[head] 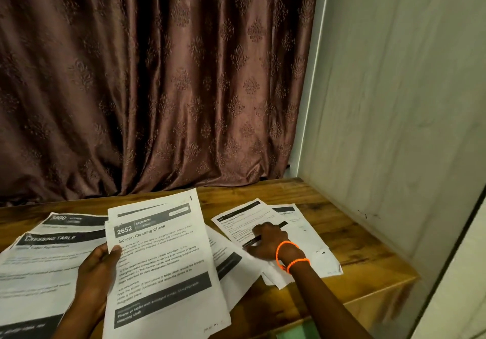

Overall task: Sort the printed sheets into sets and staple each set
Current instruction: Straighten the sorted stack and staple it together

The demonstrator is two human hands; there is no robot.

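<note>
Wooden tabletop (302,196); left hand (98,267) pinches a sheet set (163,259); right hand (265,238), nearer the right edge, curls over a dark stapler (282,225) lying diagonally on the sheets (244,217).

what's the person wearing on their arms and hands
Both forearms are bare, with no sleeves in view. The right hand has two thin bright orange bands around the wrist. The left hand shows no rings, watch or bands.
</note>
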